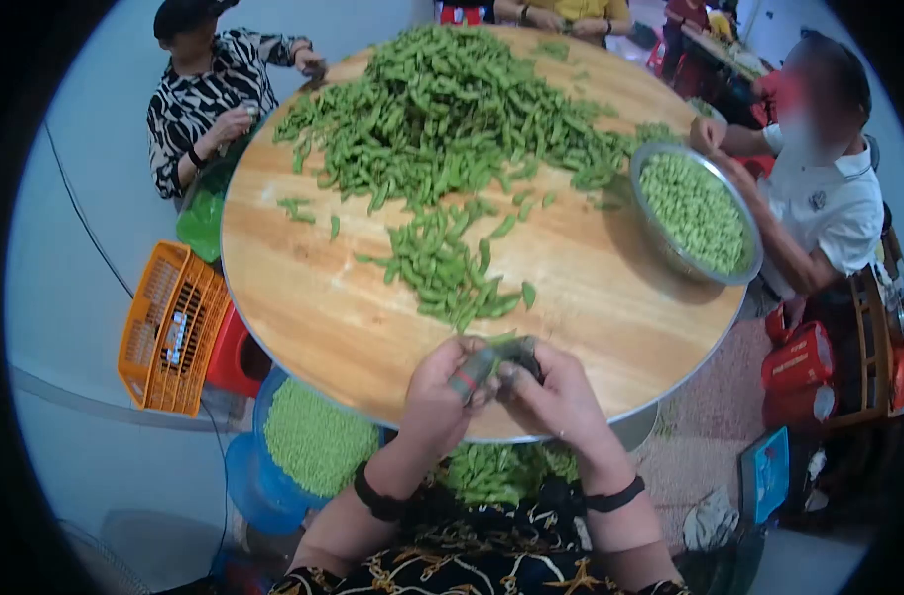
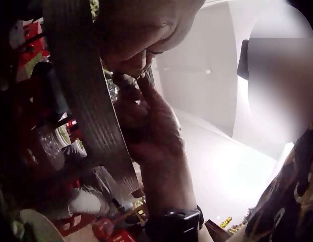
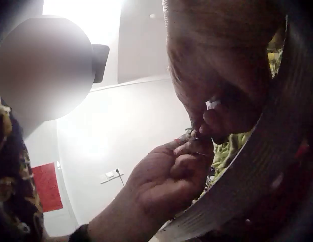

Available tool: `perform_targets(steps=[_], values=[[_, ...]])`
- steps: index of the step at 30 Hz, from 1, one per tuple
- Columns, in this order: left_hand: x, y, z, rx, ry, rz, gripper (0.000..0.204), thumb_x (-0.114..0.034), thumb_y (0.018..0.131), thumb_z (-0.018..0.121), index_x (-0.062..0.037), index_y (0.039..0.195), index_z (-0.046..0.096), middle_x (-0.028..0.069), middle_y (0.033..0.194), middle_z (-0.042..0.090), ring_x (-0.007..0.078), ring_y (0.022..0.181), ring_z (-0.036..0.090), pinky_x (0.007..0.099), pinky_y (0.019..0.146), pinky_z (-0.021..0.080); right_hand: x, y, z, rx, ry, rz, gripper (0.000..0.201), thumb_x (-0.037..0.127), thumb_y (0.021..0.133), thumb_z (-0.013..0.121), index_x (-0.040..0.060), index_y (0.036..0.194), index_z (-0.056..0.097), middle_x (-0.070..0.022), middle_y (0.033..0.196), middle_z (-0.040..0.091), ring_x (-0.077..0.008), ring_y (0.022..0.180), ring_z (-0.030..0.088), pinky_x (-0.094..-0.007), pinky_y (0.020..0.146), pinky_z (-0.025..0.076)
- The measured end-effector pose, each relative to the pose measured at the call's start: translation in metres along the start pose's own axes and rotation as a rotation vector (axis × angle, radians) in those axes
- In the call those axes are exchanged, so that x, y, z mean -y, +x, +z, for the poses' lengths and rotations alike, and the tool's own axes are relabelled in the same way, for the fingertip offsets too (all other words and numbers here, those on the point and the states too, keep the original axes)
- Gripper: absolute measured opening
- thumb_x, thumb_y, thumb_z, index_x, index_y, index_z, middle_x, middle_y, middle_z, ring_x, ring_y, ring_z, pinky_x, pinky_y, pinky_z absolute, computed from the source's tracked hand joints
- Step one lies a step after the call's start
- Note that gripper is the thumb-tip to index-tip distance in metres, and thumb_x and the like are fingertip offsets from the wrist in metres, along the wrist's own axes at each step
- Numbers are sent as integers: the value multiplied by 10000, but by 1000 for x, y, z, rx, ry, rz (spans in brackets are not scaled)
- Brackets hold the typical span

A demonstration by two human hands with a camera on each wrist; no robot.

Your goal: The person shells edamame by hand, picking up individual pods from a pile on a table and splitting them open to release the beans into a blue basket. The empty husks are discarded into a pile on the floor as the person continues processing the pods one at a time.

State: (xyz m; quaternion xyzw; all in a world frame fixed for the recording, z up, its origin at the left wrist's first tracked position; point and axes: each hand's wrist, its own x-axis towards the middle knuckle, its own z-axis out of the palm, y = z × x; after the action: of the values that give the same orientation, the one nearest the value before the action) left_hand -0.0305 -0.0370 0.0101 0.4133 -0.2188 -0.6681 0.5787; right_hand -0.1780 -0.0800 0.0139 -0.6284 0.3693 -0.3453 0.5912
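Both hands meet over the near edge of the round wooden table [image 1: 303,297]. The left hand [image 1: 442,375] and the right hand [image 1: 556,387] pinch a green pod [image 1: 499,339] between their fingertips, dark coverings on some fingers. Just beyond them lies a small group of loose green pods [image 1: 442,268], with a large heap of pods [image 1: 452,109] farther back. In the left wrist view the right hand [image 2: 154,126] touches the left hand's fingers; the right wrist view shows the left hand [image 3: 166,176] bent up to the right one. The pod is mostly hidden there.
A metal bowl of shelled beans [image 1: 695,213] stands at the table's right edge. Below left are a blue basin of beans [image 1: 318,436] and an orange crate [image 1: 174,327]. More pods [image 1: 491,474] lie below the near edge. People sit around the far side.
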Motion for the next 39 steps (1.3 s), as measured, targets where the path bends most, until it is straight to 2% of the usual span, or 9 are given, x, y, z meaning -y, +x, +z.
perform_targets(steps=[2,8,10,15,21,31,33,36,39], values=[[-5,-3,4,69,-9,-19,70,-94,893,506,-49,946,505,22,739,552,31,513,421,144,428,286,-7,-2,7,31,416,97,152,104,865,576,-3,971,559,2,720,568,-52,638,508,-201,560,415],[-4,-12,-2,201,216,8,280,-109,882,529,8,1136,539,44,765,581,40,551,459,141,474,339,12,-8,-4,36,502,169,113,106,890,543,12,950,559,25,635,490,-36,510,407,-180,463,317],[4,-10,-6,154,482,291,237,-103,850,578,18,1054,590,29,767,588,40,592,468,171,512,374,8,-13,-3,110,520,326,105,123,900,533,19,896,554,31,609,465,-31,494,386,-179,456,302],[1,-11,-11,-88,613,295,91,-41,787,622,-29,761,536,-8,723,534,47,617,461,191,541,378,10,-17,-1,225,409,206,215,240,964,395,59,897,488,48,626,425,-31,533,350,-182,473,283],[2,-15,-7,-33,160,164,64,-99,837,585,-51,814,551,11,730,585,29,577,480,159,476,326,12,-23,0,280,466,246,271,237,961,375,39,836,511,21,662,462,-47,553,382,-189,504,307],[9,-21,-17,0,322,282,92,-91,809,626,-35,856,570,1,793,572,40,625,481,153,518,343,10,-31,16,163,505,268,186,159,949,405,34,882,526,16,605,458,-35,480,351,-178,440,271],[8,-20,-27,331,-22,209,69,-64,817,609,-20,853,569,9,799,567,81,722,531,207,638,436,15,-35,16,218,632,369,185,158,949,403,31,892,526,20,606,459,-32,471,342,-175,435,268],[9,-22,-38,470,-63,207,101,-59,803,628,-27,870,559,13,816,556,91,741,542,204,640,438,15,-39,19,282,798,476,176,152,943,416,28,896,531,27,608,465,-25,459,335,-170,427,266],[4,-31,-25,320,-155,123,271,-52,713,714,-28,907,527,16,818,524,79,756,515,199,675,432,10,-38,28,203,571,350,155,139,929,449,23,883,541,26,608,482,-19,465,347,-169,428,271]])
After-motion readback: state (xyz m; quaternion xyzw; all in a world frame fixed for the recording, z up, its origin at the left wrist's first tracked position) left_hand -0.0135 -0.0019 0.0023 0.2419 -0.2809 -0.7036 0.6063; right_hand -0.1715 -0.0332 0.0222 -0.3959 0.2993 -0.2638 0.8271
